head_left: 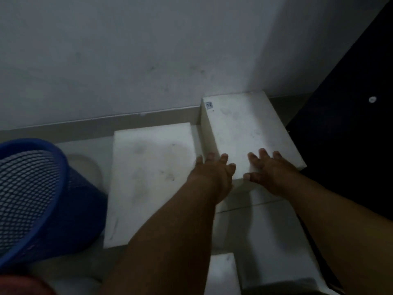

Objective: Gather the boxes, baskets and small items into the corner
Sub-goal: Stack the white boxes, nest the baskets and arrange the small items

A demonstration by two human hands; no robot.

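Left hand (212,173) and right hand (270,171) press flat on the box (244,126), gripping nothing; push evenly toward the corner (256,81)

You're seeing dim, bluish light, and the whole view is soft and grainy. The tall white rectangular box (244,128) is the brightest surface (a faint shadow lies under its near end). The blue plastic mesh basket (32,192) bows with wide-angle distortion at the left edge.
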